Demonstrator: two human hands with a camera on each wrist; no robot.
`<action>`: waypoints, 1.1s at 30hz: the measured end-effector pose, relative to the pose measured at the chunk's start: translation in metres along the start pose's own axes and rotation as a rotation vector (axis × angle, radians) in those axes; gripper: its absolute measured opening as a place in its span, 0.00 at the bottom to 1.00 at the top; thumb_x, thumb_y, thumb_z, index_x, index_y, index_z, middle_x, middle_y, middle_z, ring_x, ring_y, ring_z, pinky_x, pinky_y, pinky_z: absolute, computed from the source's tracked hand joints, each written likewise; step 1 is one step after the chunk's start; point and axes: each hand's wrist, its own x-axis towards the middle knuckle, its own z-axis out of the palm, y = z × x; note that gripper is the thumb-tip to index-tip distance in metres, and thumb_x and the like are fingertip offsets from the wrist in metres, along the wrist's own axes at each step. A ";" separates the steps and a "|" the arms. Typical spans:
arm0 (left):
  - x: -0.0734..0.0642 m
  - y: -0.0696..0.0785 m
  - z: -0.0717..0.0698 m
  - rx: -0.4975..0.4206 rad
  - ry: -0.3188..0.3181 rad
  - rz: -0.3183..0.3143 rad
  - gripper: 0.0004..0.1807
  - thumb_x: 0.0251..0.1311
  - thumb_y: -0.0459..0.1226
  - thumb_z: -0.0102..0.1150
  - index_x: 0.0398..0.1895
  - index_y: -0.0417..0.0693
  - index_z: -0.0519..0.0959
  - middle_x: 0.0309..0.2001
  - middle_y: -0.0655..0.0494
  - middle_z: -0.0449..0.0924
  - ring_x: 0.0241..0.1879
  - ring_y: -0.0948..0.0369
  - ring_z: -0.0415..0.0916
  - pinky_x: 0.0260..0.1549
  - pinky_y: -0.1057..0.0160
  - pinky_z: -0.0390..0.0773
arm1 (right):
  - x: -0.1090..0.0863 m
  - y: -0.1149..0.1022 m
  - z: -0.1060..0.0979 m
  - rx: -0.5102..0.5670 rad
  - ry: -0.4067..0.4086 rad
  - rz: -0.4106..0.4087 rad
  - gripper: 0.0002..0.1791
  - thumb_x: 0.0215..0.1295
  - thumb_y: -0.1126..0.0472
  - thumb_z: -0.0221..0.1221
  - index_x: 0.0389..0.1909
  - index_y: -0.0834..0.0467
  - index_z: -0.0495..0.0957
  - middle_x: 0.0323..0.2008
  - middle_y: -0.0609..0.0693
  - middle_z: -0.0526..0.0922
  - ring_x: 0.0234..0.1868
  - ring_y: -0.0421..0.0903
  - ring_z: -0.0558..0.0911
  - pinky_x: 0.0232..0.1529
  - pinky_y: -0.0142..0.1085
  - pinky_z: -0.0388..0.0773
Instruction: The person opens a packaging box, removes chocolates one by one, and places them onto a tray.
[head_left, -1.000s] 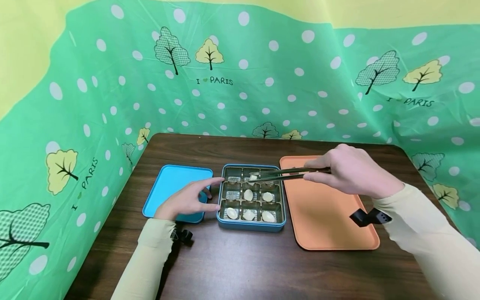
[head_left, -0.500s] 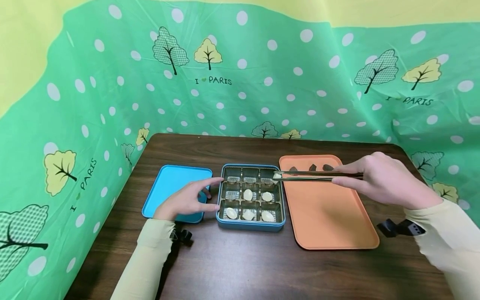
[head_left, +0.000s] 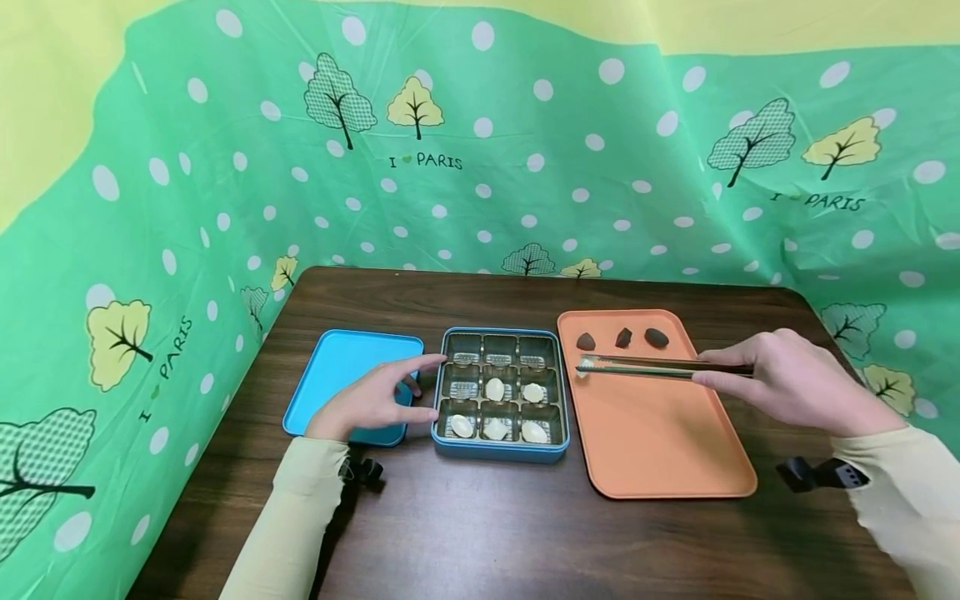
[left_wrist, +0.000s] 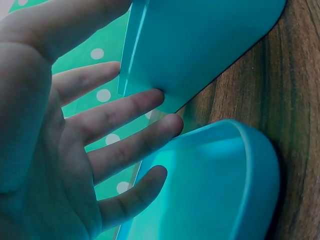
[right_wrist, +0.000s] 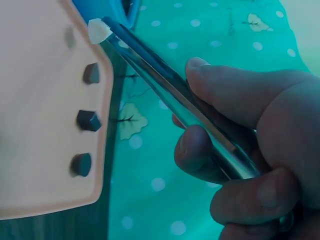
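My right hand (head_left: 798,379) grips long metal tongs (head_left: 645,367) with thumb and fingers. A pale white piece (right_wrist: 98,31) is pinched in their serrated tips, above the far left part of the orange tray (head_left: 660,442). My left hand (head_left: 372,398) is spread at the left side of the blue box (head_left: 501,452), thumb near the front corner and index finger near the back one. In the left wrist view its fingers (left_wrist: 125,112) look mostly straight, some touching the box wall. Several white pieces (head_left: 495,389) lie in the compartments of the middle and front rows.
Three dark stone-like pieces (head_left: 623,337) lie along the tray's far end. A shallow blue lid (head_left: 337,367) lies left of the box, partly under my left hand. The brown wooden table (head_left: 480,525) ends at a patterned green cloth (head_left: 450,208).
The tongs have left the back row of the box and moved right over the tray with the white piece. The dark pieces now show fully. My left hand stays put.
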 end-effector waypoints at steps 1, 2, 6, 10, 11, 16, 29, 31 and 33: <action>0.000 0.000 0.000 0.001 0.000 0.001 0.47 0.61 0.50 0.76 0.82 0.58 0.64 0.74 0.54 0.71 0.49 0.55 0.80 0.43 0.54 0.78 | -0.001 0.002 0.002 -0.002 -0.003 0.006 0.13 0.66 0.47 0.72 0.48 0.44 0.93 0.20 0.36 0.83 0.14 0.30 0.56 0.14 0.33 0.54; 0.000 0.000 0.000 0.003 -0.001 -0.001 0.47 0.61 0.50 0.76 0.82 0.58 0.64 0.74 0.55 0.71 0.49 0.55 0.80 0.43 0.54 0.78 | -0.001 0.004 0.005 -0.005 -0.006 0.012 0.13 0.66 0.47 0.72 0.48 0.44 0.93 0.21 0.37 0.84 0.14 0.30 0.57 0.14 0.33 0.54; 0.000 -0.001 0.001 0.003 -0.005 -0.011 0.47 0.61 0.50 0.76 0.82 0.59 0.64 0.74 0.56 0.71 0.49 0.56 0.80 0.44 0.54 0.78 | -0.003 0.009 0.013 0.005 -0.027 0.030 0.15 0.66 0.47 0.72 0.49 0.47 0.92 0.18 0.34 0.80 0.13 0.32 0.58 0.14 0.33 0.55; 0.001 -0.002 0.002 -0.006 0.001 -0.016 0.47 0.61 0.49 0.76 0.81 0.59 0.65 0.73 0.56 0.71 0.49 0.56 0.80 0.43 0.54 0.78 | -0.004 0.011 0.018 0.016 -0.032 0.031 0.17 0.66 0.47 0.72 0.51 0.50 0.92 0.15 0.31 0.75 0.11 0.32 0.57 0.13 0.33 0.54; 0.001 -0.002 0.002 -0.008 0.004 -0.017 0.47 0.61 0.49 0.77 0.81 0.59 0.65 0.73 0.56 0.71 0.49 0.56 0.80 0.43 0.54 0.78 | -0.005 0.011 0.019 0.016 -0.030 0.029 0.17 0.66 0.47 0.72 0.51 0.50 0.92 0.14 0.30 0.73 0.11 0.32 0.56 0.13 0.33 0.54; 0.001 -0.002 0.001 -0.010 0.005 -0.021 0.47 0.60 0.49 0.77 0.81 0.59 0.65 0.73 0.56 0.71 0.49 0.55 0.79 0.42 0.54 0.78 | -0.005 0.011 0.020 0.010 -0.017 0.029 0.18 0.66 0.47 0.72 0.52 0.50 0.91 0.10 0.29 0.67 0.10 0.30 0.54 0.13 0.32 0.53; 0.002 -0.002 0.000 -0.008 -0.001 -0.012 0.47 0.61 0.50 0.76 0.81 0.60 0.65 0.73 0.56 0.72 0.50 0.54 0.80 0.43 0.54 0.78 | -0.011 0.012 0.016 0.005 -0.058 0.101 0.22 0.69 0.41 0.68 0.56 0.50 0.90 0.08 0.33 0.63 0.11 0.35 0.59 0.12 0.34 0.55; 0.002 -0.002 0.000 -0.008 -0.001 -0.014 0.47 0.61 0.50 0.76 0.81 0.60 0.65 0.73 0.56 0.72 0.50 0.54 0.80 0.42 0.55 0.79 | -0.013 0.013 0.014 0.001 -0.051 0.104 0.23 0.69 0.41 0.68 0.57 0.51 0.89 0.09 0.34 0.66 0.12 0.34 0.60 0.13 0.34 0.56; 0.001 -0.003 0.000 -0.007 0.000 -0.013 0.47 0.61 0.50 0.76 0.81 0.60 0.65 0.73 0.56 0.72 0.50 0.55 0.79 0.42 0.55 0.79 | -0.014 0.013 0.011 -0.001 -0.050 0.107 0.25 0.69 0.41 0.68 0.58 0.53 0.88 0.12 0.36 0.68 0.12 0.34 0.61 0.14 0.35 0.56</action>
